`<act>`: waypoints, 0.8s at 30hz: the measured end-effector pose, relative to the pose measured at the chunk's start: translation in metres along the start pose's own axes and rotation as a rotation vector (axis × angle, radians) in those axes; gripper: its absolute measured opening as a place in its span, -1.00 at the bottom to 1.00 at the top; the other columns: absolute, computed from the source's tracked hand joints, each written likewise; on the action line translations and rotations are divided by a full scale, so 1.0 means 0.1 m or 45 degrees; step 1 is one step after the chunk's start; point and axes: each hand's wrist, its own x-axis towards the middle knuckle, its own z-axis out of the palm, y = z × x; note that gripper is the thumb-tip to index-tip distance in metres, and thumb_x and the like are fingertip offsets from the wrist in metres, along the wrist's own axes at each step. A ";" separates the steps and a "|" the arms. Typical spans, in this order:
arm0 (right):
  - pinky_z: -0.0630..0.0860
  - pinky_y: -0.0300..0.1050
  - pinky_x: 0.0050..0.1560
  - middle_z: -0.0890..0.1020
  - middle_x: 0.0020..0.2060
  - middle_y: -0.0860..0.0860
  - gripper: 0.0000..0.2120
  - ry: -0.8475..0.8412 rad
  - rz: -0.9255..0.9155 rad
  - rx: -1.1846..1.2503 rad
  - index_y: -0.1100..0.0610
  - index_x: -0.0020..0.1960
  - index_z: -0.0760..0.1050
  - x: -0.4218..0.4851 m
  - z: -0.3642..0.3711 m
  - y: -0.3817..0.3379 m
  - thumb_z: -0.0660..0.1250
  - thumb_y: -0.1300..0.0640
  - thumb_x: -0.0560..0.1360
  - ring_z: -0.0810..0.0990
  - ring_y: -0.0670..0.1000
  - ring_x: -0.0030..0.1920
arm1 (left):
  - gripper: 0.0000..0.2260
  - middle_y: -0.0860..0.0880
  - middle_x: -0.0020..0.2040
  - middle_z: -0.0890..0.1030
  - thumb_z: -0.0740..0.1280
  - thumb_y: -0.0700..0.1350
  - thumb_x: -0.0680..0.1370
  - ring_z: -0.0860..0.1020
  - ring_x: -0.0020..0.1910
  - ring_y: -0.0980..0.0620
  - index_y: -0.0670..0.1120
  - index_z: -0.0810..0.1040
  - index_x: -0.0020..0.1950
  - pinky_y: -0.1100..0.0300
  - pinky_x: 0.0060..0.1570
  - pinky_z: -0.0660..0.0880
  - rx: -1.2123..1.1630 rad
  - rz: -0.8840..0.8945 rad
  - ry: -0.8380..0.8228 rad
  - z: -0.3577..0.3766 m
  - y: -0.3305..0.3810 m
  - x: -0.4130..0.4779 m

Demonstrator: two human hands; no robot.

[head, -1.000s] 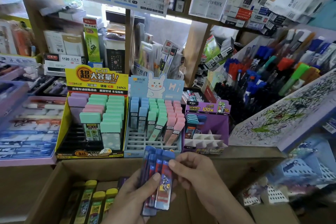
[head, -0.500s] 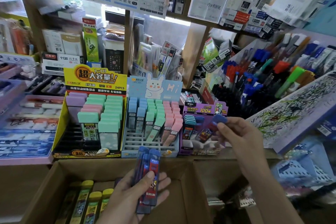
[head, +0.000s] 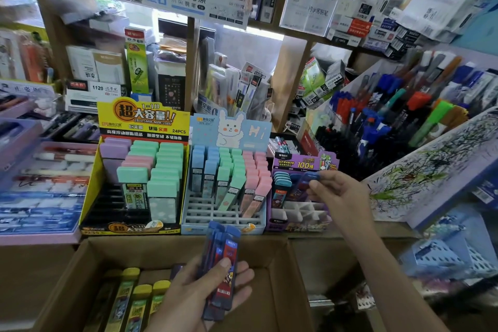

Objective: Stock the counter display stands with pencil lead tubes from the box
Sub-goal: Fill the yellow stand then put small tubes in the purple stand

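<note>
We note the right hand (head: 340, 193) at centre right pinching one blue-capped plastic lead tube (head: 310, 179) by its cap, tilted over the purple cardboard display stand (head: 296, 225), likely so its base finds an open slot; the left hand (head: 199, 302), lower centre, grips a fan of spare blue tubes (head: 223, 259) above the brown cardboard box (head: 280, 286), close by for feeding.

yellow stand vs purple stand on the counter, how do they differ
The yellow stand holds wide pastel-capped tubes; the purple stand holds a few blue-capped tubes. Yellow's empty slots are black, purple's dividers white. The right hand pinches a blue-capped tube at the purple stand; none touches the yellow. Both have empty front rows.
</note>
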 end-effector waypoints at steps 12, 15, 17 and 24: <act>0.45 -0.34 -0.52 0.70 -0.43 -0.03 -0.89 0.087 0.087 -0.186 0.12 -0.20 0.68 0.01 0.19 0.10 0.54 0.16 0.49 0.62 -0.13 -0.50 | -0.64 -0.48 -0.01 0.64 0.37 -0.36 0.44 0.67 -0.09 -0.45 -0.29 0.54 0.23 -0.25 -0.22 0.65 -0.118 -0.100 0.007 0.05 0.05 -0.02; 0.45 -0.33 -0.51 0.68 -0.44 -0.03 -0.86 0.124 0.071 -0.239 0.12 -0.22 0.67 -0.01 0.20 0.11 0.56 0.12 0.47 0.61 -0.16 -0.49 | -0.61 -0.50 -0.01 0.63 0.37 -0.38 0.38 0.66 -0.09 -0.47 -0.30 0.54 0.21 -0.27 -0.27 0.64 -0.144 -0.134 0.003 0.04 0.06 -0.02; 0.47 -0.31 -0.48 0.69 -0.42 -0.02 -0.86 0.142 0.064 -0.221 0.11 -0.22 0.67 -0.03 0.19 0.10 0.57 0.12 0.46 0.63 -0.13 -0.45 | -0.65 -0.49 0.01 0.63 0.36 -0.38 0.42 0.66 -0.07 -0.47 -0.30 0.54 0.21 -0.26 -0.24 0.65 -0.131 -0.134 0.003 0.03 0.05 -0.02; 0.54 -0.25 -0.38 0.71 -0.35 -0.01 -0.85 0.108 0.079 -0.059 0.03 -0.18 0.68 -0.32 0.15 -0.05 0.51 -0.02 0.50 0.66 -0.06 -0.37 | -0.68 -0.40 0.03 0.67 0.37 -0.28 0.47 0.70 -0.03 -0.33 -0.27 0.54 0.21 -0.20 -0.19 0.67 -0.045 -0.070 -0.006 0.02 0.01 0.02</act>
